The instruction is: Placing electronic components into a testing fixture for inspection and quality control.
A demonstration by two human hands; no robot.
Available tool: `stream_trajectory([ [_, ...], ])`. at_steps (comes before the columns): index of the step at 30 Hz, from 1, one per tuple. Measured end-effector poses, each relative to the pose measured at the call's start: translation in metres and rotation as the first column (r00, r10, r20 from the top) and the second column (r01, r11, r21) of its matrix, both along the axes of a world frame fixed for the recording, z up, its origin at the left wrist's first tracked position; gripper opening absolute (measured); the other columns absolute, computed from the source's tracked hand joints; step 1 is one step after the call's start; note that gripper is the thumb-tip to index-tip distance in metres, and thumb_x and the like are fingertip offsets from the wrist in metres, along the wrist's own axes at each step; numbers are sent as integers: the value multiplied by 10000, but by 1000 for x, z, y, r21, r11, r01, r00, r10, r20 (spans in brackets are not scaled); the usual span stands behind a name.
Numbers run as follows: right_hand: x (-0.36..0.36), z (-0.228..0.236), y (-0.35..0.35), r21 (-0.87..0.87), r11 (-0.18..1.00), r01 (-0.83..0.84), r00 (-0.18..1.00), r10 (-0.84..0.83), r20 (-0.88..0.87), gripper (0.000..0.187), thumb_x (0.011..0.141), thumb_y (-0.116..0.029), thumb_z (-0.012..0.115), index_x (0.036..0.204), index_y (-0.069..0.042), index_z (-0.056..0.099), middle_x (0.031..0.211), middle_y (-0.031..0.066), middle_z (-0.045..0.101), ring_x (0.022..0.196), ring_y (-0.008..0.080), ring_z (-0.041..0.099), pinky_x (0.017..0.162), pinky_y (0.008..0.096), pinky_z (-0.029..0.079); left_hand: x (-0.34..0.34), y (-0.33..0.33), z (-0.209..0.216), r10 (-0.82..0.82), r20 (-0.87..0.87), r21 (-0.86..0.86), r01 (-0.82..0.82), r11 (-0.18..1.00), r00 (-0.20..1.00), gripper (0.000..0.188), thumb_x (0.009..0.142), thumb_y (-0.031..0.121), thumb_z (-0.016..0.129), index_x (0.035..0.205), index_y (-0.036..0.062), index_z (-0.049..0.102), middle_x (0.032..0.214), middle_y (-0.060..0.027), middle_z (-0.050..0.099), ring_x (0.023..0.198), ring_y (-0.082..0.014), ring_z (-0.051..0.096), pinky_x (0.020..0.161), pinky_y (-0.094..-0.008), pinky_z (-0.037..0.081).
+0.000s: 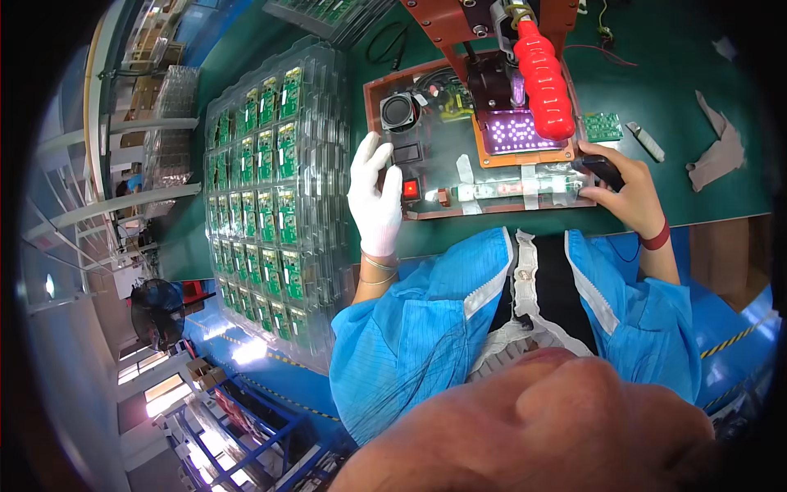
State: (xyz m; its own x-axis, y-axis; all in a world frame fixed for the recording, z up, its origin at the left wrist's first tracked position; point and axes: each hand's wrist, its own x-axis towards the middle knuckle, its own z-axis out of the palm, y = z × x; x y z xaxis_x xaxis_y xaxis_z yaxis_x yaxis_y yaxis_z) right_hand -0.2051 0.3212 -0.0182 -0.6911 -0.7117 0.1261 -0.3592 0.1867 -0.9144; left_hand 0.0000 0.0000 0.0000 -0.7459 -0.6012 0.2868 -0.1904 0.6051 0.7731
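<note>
My left hand (376,201), in a white glove, is beside the left edge of a test fixture (443,160). Its fingers are apart with nothing in them, close to a red-lit switch (411,189). My right hand (627,190), bare with a red wristband, is at the fixture's right edge. Its fingers are closed around a dark, pen-like object (602,170); its exact kind is unclear. Between the hands, a clear tube-like strip (504,189) is taped along the fixture's front. Behind it, a lit board (516,133) with purple-white dots sits in an orange frame (525,158).
A red ribbed lever handle (543,82) hangs over the lit board. Stacked clear trays (321,156) of green circuit boards stand at left. Right of the fixture lie a green circuit board (602,126), a small pale stick (646,142) and a grey cloth scrap (717,148).
</note>
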Motion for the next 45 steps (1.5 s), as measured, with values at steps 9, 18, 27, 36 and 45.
stream_trajectory([
  [9,2,-4,-5,30,995,92,995,-93,37,611,660,22,862,1248,-50,711,1046,73,754,631,98,468,598,222,439,-2,-1,0,-1,-11,12,1,1000,1000,382,890,-48,568,1257,-21,668,1470,-172,572,1341,-277,555,1129,-356,432],
  [18,-6,-18,-12,-273,943,193,920,-77,384,370,960,-103,639,1306,28,612,997,104,735,671,110,525,677,228,469,-3,-2,-3,3,-15,16,-3,1000,1000,387,886,-59,563,1257,-23,667,1457,-171,583,1330,-276,564,1128,-352,438],
  [27,-9,-29,-14,-361,904,230,879,-33,476,396,1098,-222,401,1371,41,515,961,120,710,685,118,554,699,235,471,-2,-3,-4,5,-26,43,-4,999,1000,395,871,-60,587,1251,-3,678,1440,-163,596,1306,-271,580,1114,-346,450],
  [36,-8,-31,-15,-347,911,224,912,-71,404,389,1100,-237,407,1354,36,519,951,116,707,667,116,550,684,233,470,-2,-4,-4,2,-33,15,-2,1000,999,399,851,-67,609,1235,6,690,1408,-154,620,1261,-263,607,1087,-336,470],
  [45,-8,-31,-16,-342,910,235,907,-79,413,409,1104,-245,399,1374,41,513,951,112,704,660,111,544,689,229,470,-2,-4,-5,-1,-54,45,3,999,999,394,847,-72,605,1225,-1,693,1380,-153,639,1236,-258,623,1069,-329,482],
])
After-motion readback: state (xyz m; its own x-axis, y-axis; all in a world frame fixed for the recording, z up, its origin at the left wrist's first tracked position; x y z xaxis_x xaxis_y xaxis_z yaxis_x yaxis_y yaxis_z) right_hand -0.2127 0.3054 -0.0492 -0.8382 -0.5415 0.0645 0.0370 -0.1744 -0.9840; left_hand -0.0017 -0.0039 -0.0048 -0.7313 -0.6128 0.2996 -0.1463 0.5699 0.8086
